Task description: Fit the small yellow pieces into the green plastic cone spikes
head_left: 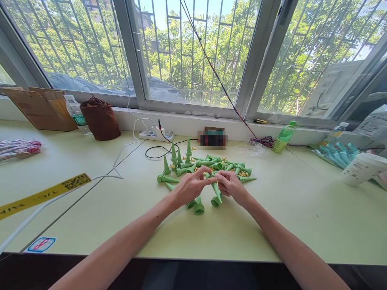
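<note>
Between my two hands, over the front of a pile of green parts, is a green plastic watering spike (pixel 216 192) with its tip pointing down. My left hand (pixel 191 186) is closed on the spike's upper end, its index finger arched over it. From the other side, my right hand (pixel 231 185) pinches at the same end; whatever small piece is in its fingertips is hidden. Threaded spike caps (pixel 198 210) face me just below my hands. More green spikes (pixel 205 164) lie heaped behind them. Several upright spikes with yellow valves (pixel 188 151) stand at the back left.
A power strip (pixel 155 133) and a blurred dark box (pixel 212 138) sit by the window sill. Left are a brown pouch (pixel 100 119) and a cardboard box (pixel 40 108). Right are a green bottle (pixel 284 137) and a tipped white cup (pixel 361 169). A white cable (pixel 116 163) crosses the table.
</note>
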{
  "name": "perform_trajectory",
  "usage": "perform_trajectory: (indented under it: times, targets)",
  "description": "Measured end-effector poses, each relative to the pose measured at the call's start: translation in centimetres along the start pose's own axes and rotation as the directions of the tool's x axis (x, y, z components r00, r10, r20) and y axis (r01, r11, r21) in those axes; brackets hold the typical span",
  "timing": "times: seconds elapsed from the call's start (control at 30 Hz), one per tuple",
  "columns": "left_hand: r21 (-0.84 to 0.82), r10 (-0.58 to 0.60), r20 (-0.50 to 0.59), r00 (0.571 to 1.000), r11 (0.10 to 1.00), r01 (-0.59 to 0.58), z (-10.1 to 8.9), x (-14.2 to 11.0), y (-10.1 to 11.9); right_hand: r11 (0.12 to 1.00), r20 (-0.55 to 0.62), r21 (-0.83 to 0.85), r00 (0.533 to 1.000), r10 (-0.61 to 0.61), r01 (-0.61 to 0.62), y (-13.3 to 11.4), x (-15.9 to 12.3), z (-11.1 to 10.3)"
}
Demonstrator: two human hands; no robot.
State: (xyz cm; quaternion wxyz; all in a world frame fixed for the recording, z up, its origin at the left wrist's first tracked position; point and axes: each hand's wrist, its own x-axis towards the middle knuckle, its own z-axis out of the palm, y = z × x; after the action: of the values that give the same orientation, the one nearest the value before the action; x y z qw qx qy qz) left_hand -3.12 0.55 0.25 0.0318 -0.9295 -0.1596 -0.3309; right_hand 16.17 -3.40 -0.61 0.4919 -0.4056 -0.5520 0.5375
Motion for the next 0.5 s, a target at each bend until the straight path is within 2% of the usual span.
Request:
perform_trajectory:
  times: [0.1, 0.27, 0.5]
  targets:
    - [0.009, -0.035, -0.024, 0.999, 0.999, 0.035, 0.08, 0.16, 0.24, 1.0, -0.024, 0.008, 0.999, -0.027, 0.027, 0.06, 0.02, 0.13]
    - [-0.049, -0.163, -0.06, 0.985, 0.986, 0.161, 0.22, 0.42, 0.31, 0.997, -0.045, 0.001, 0.996, -0.075, 0.075, 0.36, 0.01, 0.41]
    - [-0.158, -0.37, -0.082, 0.926, 0.922, 0.354, 0.48, 0.42, 0.09, 0.99, -0.119, 0.009, 0.983, -0.142, 0.144, 0.19, 0.1, 0.36]
